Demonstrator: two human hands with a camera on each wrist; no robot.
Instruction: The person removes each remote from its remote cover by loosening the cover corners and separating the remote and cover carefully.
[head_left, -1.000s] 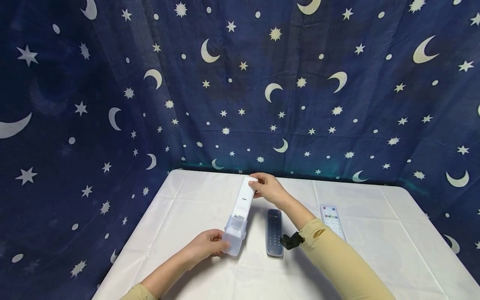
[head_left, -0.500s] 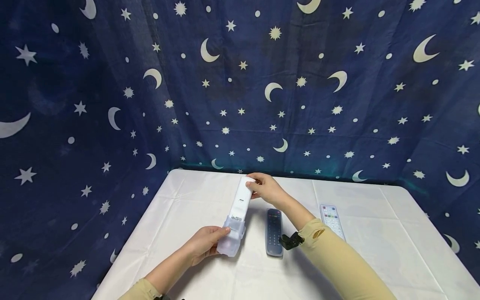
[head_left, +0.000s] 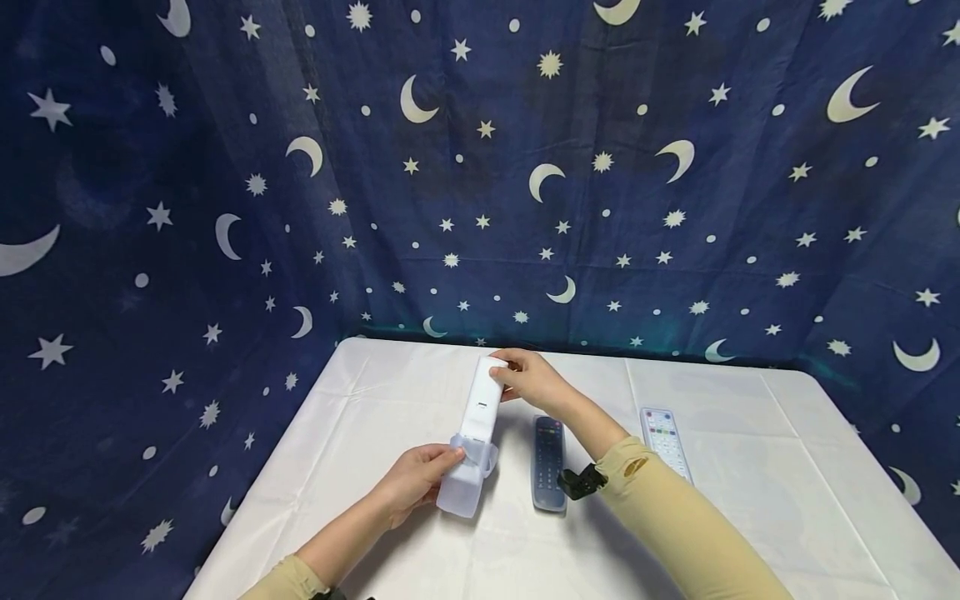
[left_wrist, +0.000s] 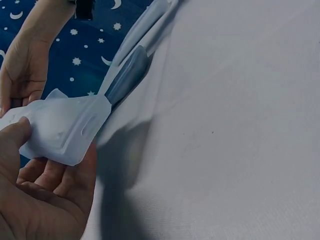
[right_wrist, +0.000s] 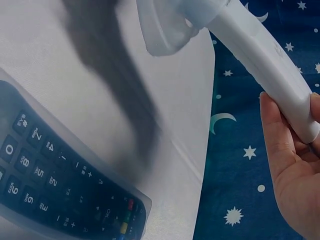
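A white remote control point(head_left: 482, 402), back side up, is held tilted above the table. Its lower end sits inside a translucent silicone cover point(head_left: 461, 487), whose upper edge is bunched or folded around the remote. My left hand point(head_left: 417, 481) pinches the cover, thumb on top and fingers beneath, as the left wrist view also shows. With my right hand point(head_left: 534, 382) I grip the far, bare end of the remote between thumb and fingers. The remote's button side faces away in the head view.
A dark remote in a clear cover point(head_left: 549, 464) lies on the white-clothed table point(head_left: 390, 392), just right of the held one. Farther right lies a white remote in a cover point(head_left: 665, 442), partly behind the right forearm. A star-and-moon curtain point(head_left: 480, 167) stands behind the table.
My left hand has shifted its hold up the cover, its thumb now near the cover's upper edge. The cover has slid a little farther up the remote, hiding the markings seen earlier.
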